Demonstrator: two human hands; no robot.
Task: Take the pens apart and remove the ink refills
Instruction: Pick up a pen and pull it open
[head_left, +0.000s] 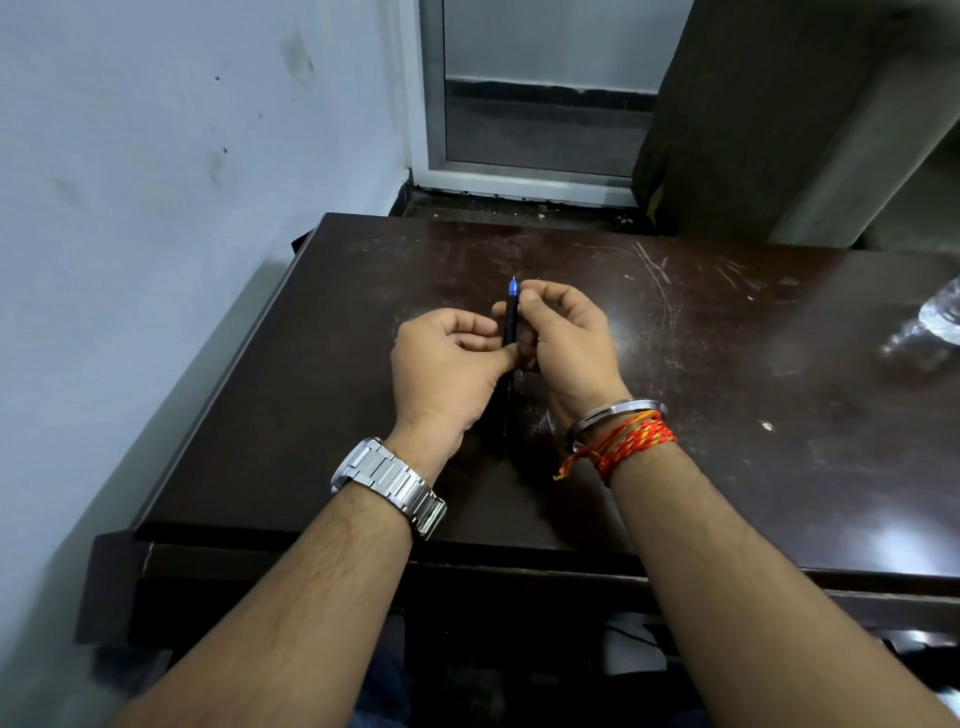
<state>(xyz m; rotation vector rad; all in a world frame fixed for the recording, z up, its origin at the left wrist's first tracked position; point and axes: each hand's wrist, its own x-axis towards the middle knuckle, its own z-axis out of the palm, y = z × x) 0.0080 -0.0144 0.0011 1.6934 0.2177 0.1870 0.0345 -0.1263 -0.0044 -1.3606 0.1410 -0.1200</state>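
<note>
A black pen (510, 325) with a blue, pointed tip stands nearly upright between both hands above the middle of the dark table (727, 415). My left hand (447, 369) pinches the lower barrel with thumb and fingers. My right hand (563, 338) grips the upper part, its thumb and forefinger just under the blue tip. The pen's lower end runs down behind my palms and is mostly hidden. No loose refill or other pen shows on the table.
A clear plastic bottle (935, 322) lies at the table's right edge. A pale wall (156, 208) runs close along the left side. A door frame (519, 171) and a dark panel (753, 130) stand beyond the far edge.
</note>
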